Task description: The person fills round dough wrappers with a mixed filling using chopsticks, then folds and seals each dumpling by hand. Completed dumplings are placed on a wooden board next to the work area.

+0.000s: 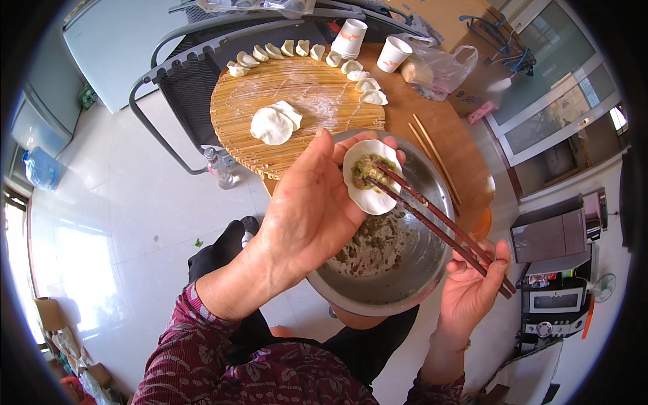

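My left hand [316, 202] is palm up with a round dough wrapper [373, 202] on its fingers. Green-flecked filling [368, 169] lies in the wrapper's middle, touched by the tips of dark red chopsticks [440, 217]. My right hand [473, 286] grips these near their thick ends. Below the wrapper is a steel bowl [443, 253] with more filling [377, 245] at its bottom. Beyond my left hand, a few loose wrappers [272, 125] lie overlapped on a round mat of thin stalks [304, 86]. Folded dumplings [273, 51] line the mat's far and right edge.
On the wooden table [430, 109] are stacked paper cups [349, 39], another paper cup [394, 54], a plastic bag [440, 73] and light wooden chopsticks [438, 159]. A folding recliner [187, 101] stands behind the mat. A glass bottle [220, 169] stands on the floor.
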`<state>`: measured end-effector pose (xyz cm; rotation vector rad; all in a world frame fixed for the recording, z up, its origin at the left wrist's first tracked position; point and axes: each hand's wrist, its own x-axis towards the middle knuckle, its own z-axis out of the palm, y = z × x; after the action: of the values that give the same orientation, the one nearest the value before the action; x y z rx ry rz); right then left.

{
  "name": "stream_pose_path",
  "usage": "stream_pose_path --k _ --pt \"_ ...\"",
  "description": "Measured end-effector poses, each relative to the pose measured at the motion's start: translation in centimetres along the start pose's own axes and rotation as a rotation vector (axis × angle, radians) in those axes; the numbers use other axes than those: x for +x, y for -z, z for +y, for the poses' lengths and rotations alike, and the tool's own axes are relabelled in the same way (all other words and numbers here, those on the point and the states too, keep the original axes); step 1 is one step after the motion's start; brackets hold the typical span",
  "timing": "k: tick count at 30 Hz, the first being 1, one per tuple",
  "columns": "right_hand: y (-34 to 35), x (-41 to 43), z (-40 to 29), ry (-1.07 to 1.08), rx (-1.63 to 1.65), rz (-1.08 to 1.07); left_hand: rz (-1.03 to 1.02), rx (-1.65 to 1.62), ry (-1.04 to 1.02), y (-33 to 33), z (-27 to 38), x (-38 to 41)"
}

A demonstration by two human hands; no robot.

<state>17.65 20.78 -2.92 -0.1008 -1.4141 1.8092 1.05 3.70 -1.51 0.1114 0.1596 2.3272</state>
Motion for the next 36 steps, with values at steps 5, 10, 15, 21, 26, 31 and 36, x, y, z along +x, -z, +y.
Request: stream_pose_path --k 5,10,15,21,26,31,36 --pt "0.1 0.2 0.2 0.047 -0.023 -0.036 0.013 0.008 -0.001 0.0 0.0 0.1" --pt "-0.1 0.2 0.4 -0.073 0.036 0.107 0.017 0.011 -0.002 0.1 0.0 0.1" --pt "0.0 0.2 0.5 -0.160 0.117 0.158 0.035 0.031 -0.009 0.0 0.0 0.2" --pt "-0.1 0.7 0.0 -0.143 0.170 0.157 0.051 0.039 -0.011 0.2 0.0 0.4" --pt "0.5 1.2 -1.1 -0.093 0.182 0.161 0.041 0.024 -0.038 0.1 0.6 0.3" --pt "1.8 1.0 -1.5 -0.048 0.004 0.175 0.000 0.024 -0.104 0.2 1.6 0.4" --pt "-0.6 0.9 -0.3 -0.263 -0.438 -0.131 -0.039 0.018 -0.143 0.5 1.8 0.5"
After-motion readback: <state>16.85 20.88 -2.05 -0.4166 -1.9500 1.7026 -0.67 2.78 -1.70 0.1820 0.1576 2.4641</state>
